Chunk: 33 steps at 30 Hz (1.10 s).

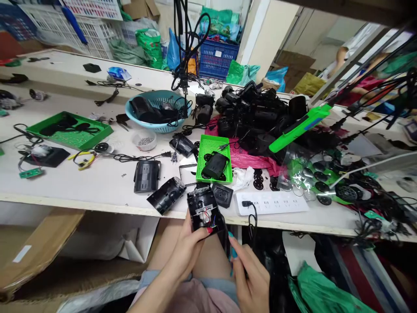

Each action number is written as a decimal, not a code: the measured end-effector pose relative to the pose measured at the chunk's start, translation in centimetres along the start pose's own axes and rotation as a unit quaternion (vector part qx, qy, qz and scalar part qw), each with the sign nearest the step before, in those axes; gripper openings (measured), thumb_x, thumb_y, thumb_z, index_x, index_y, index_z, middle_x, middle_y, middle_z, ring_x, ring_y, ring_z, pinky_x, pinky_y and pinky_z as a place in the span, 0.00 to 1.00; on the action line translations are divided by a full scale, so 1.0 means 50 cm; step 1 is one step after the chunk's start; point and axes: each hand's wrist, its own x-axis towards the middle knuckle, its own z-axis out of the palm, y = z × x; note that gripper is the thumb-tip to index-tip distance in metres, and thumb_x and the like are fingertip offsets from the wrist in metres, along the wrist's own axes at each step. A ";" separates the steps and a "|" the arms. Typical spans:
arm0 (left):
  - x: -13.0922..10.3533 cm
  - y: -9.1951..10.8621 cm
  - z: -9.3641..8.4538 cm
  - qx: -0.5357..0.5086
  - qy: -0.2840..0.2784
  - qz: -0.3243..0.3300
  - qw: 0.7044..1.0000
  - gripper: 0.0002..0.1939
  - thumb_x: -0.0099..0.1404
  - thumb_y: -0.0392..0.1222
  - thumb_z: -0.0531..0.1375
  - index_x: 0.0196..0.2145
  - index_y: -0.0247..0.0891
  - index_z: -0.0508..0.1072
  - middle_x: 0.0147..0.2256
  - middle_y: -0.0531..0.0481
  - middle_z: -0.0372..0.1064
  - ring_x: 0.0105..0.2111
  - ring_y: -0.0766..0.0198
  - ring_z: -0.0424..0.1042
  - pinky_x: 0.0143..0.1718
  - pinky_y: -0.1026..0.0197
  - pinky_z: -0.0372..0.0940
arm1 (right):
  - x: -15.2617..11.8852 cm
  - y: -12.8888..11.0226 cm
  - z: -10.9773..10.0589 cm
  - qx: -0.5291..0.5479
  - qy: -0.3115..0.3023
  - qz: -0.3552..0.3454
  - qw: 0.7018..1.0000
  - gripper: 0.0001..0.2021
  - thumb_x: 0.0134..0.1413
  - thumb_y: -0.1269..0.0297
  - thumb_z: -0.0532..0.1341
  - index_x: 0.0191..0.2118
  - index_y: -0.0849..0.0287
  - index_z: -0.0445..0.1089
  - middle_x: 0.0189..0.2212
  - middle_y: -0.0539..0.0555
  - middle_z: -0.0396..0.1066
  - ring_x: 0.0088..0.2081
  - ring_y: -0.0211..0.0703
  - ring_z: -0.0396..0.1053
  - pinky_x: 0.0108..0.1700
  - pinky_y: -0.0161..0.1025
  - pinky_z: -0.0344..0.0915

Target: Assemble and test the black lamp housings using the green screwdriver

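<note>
My left hand (190,241) grips an opened black housing (202,208) at the table's front edge; red and blue wires and a pale part show inside. Just right of it, my right hand (249,269) has its fingers closed by a black cable (225,232); whether it pinches the cable is unclear. A second black housing (167,195) lies tilted left of the held one, and another black housing (147,176) stands beyond. A square black piece (222,194) rests beside the held housing. Behind it, a green basket (230,152) holds a black housing (215,165).
A white power strip (270,204) lies along the front edge at right, a black plug in it. Behind are a blue basket (156,128), a bowl of screws (144,141) and a heap of black devices (260,108). A green tray (70,141) sits left. Cables hang overhead.
</note>
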 end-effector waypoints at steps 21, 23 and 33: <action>0.024 -0.037 -0.006 0.015 0.038 0.040 0.998 0.27 0.51 0.36 0.71 0.47 0.40 0.68 0.45 0.48 0.75 0.43 0.60 0.71 0.50 0.57 0.62 | 0.079 -0.069 -0.009 -0.010 -0.107 0.160 0.981 0.16 0.70 0.61 0.44 0.52 0.54 0.66 0.24 0.47 0.67 0.25 0.37 0.68 0.31 0.31 0.64; 0.029 -0.047 -0.008 0.026 0.050 0.049 0.997 0.28 0.51 0.37 0.71 0.48 0.40 0.67 0.44 0.48 0.75 0.43 0.61 0.71 0.50 0.58 0.62 | 0.081 -0.072 -0.009 -0.029 -0.122 0.157 0.980 0.15 0.70 0.61 0.44 0.50 0.55 0.65 0.22 0.47 0.67 0.24 0.39 0.68 0.29 0.32 0.64; 0.032 -0.040 -0.005 -0.016 0.111 0.009 0.994 0.23 0.45 0.34 0.72 0.39 0.37 0.72 0.32 0.51 0.74 0.34 0.61 0.72 0.39 0.59 0.66 | 0.068 -0.043 0.017 0.043 -0.108 0.171 0.978 0.06 0.68 0.58 0.51 0.46 0.53 0.59 0.29 0.49 0.76 0.24 0.38 0.72 0.29 0.32 0.66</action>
